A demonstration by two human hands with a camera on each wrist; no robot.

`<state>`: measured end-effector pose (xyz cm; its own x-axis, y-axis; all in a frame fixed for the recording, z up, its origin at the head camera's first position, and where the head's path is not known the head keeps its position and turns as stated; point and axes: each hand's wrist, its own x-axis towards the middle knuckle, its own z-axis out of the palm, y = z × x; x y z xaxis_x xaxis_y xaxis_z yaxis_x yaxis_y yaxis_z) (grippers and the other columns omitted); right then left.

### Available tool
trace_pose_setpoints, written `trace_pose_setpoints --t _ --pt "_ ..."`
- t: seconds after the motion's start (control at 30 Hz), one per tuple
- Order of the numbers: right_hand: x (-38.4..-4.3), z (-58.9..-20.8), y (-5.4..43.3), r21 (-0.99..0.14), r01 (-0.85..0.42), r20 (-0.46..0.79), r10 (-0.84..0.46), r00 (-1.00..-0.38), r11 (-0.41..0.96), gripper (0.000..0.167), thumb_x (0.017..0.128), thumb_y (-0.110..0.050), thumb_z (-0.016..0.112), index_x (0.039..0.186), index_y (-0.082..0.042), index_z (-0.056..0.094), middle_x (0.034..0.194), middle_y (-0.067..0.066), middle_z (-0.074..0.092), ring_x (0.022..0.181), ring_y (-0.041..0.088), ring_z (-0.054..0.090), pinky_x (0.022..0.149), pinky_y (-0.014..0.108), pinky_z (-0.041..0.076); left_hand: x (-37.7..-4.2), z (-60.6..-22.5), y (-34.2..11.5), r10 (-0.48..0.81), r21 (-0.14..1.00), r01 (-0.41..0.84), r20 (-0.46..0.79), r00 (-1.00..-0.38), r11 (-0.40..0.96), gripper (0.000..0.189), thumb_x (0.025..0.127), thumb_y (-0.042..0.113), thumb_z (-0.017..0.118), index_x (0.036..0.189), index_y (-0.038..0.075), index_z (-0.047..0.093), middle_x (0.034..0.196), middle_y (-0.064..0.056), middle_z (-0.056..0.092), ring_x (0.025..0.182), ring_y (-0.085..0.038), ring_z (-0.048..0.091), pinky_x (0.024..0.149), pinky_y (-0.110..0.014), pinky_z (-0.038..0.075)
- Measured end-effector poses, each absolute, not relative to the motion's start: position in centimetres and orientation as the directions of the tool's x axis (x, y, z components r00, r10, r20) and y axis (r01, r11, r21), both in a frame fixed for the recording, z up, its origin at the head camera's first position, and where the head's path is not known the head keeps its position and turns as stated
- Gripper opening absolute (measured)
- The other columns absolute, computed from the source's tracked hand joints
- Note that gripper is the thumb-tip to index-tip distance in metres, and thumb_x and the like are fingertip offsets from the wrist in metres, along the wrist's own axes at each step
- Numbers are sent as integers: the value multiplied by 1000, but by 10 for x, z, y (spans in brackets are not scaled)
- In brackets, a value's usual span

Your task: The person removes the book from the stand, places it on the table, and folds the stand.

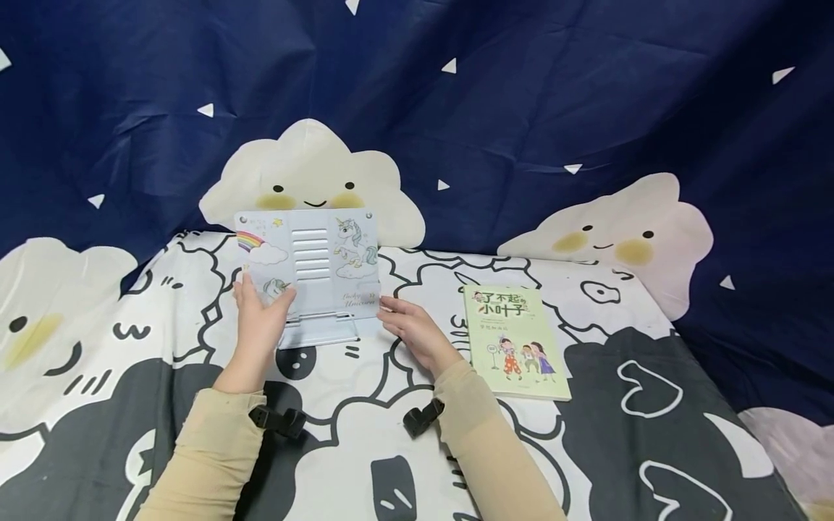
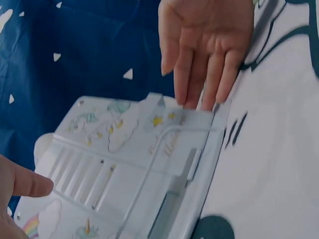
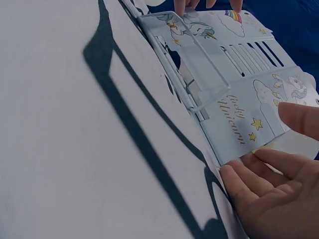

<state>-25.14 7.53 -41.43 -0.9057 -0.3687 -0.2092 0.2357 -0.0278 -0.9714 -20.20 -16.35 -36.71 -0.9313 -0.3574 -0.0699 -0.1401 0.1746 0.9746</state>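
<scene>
A pale blue metal book stand [image 1: 309, 297] with unicorn and rainbow prints stands upright at centre left, its row of slots facing me. Along its foot runs a ledge with a wire page holder [image 3: 213, 64]. My left hand [image 1: 257, 322] grips the stand's left side, thumb across the front and the other fingers mostly hidden behind. At the lower right edge is my right hand [image 1: 420, 331], palm turned up in the left wrist view, its fingers nearly straight. Their tips reach the edge of the stand; the right wrist view shows the thumb held apart from the panel.
Right of the right hand lies a light green book [image 1: 515, 344] with cartoon children on its cover. A cloth [image 1: 365, 449] with black and white cartoon drawings covers the surface. Behind it hangs a dark blue curtain [image 1: 508, 116] with clouds and small white triangles.
</scene>
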Motion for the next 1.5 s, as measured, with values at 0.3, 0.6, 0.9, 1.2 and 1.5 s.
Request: trace_pose_setpoints --t 0.3,0.6,0.9,1.2,1.5 --pt "-249 -410 75 -967 253 -248 -362 -899 34 54 97 -10 57 146 5 42 156 16 40 144 29 40 119 40 32 -206 -373 -172 -317 967 -95 -16 -948 237 88 99 19 54 157 2 -9 163 -16 -25 152 -33 -19 124 -51 -6" --pt "-241 -404 76 -962 194 -254 -361 -897 194 52 97 -16 58 143 4 47 150 16 49 142 30 42 120 45 30 -208 -377 -179 -278 972 -75 -11 -961 223 87 100 18 54 158 4 -9 163 -11 -25 152 -28 -18 125 -43 -2" --pt "-234 -402 79 -961 178 -250 -386 -888 214 51 97 -15 58 142 7 47 145 19 53 140 31 45 119 45 32 -209 -377 -182 -250 974 -68 -12 -968 216 85 100 16 53 158 6 -8 163 -9 -27 153 -26 -18 126 -42 0" --pt "-232 -405 81 -969 199 -241 -392 -888 144 56 97 -12 56 147 7 39 150 21 46 142 31 42 120 42 32 -207 -372 -173 -296 963 -91 -13 -955 253 85 99 17 56 158 2 -3 163 -16 -23 152 -32 -17 125 -49 -4" --pt "-231 -405 81 -970 209 -243 -411 -879 126 60 97 -12 57 151 2 35 152 19 44 143 31 41 121 44 28 -202 -369 -152 -325 971 -139 -70 -943 194 95 97 17 55 155 4 -18 156 -21 -37 149 -37 -25 124 -52 -3"
